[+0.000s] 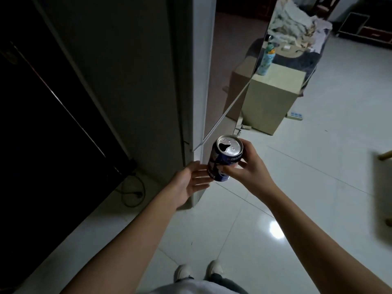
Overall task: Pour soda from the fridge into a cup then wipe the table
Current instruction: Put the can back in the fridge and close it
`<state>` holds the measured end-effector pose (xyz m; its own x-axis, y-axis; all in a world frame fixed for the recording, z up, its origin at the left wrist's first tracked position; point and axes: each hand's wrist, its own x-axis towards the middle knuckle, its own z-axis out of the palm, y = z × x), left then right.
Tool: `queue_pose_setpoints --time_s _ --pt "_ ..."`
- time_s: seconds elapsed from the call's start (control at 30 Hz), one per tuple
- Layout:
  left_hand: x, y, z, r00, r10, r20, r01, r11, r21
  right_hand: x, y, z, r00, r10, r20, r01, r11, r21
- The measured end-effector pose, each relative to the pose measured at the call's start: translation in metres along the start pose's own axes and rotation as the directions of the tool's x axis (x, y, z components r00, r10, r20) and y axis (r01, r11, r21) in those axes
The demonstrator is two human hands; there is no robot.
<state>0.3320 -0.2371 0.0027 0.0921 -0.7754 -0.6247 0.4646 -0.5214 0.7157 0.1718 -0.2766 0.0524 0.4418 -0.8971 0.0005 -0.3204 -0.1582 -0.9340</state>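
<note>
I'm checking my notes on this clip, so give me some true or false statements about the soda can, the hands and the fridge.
1. The right hand holds the soda can. True.
2. The can is sealed. False: its top shows an open mouth.
3. The left hand grips the can. False: it is open with straight fingers, beside the can's base.
4. The fridge door is closed. True.
5. A cup stands on the floor beside the feet. False: no cup shows there, only white shoes.

Both forearms (pixel 131 236) are bare, no sleeves showing. A pale grey shirt (pixel 191 288), dark grey trousers (pixel 224 282) and white shoes (pixel 215 269) show below.
</note>
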Motion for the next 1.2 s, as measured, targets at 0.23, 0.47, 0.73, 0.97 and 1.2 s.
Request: queue_pose_setpoints --time_s 0.23,0.47,0.73,0.97,1.2 --pt "0.033 0.048 0.007 0.92 0.327 -0.215 -0.213 0.879 0.426 0.021 -0.009 -0.02 0.998 -0.026 -0.066 0.026 1.0 0.001" --pt "0.062 0.086 0.014 0.815 0.54 -0.213 -0.157 0.558 0.815 0.039 -0.016 -0.028 0.994 -0.045 -0.105 0.047 0.999 0.017" --pt "0.063 0.088 0.014 0.728 0.672 -0.139 -0.192 0.394 0.899 0.043 -0.014 -0.025 0.992 -0.038 -0.117 0.042 0.999 0.026" --pt "0.06 0.086 0.01 0.711 0.695 -0.105 -0.211 0.354 0.911 0.028 -0.01 -0.023 0.989 -0.01 -0.15 0.016 0.999 0.04" --pt "0.058 0.087 0.012 0.704 0.705 -0.091 -0.22 0.339 0.915 0.013 -0.009 -0.027 0.979 0.01 -0.204 0.004 0.998 0.067"
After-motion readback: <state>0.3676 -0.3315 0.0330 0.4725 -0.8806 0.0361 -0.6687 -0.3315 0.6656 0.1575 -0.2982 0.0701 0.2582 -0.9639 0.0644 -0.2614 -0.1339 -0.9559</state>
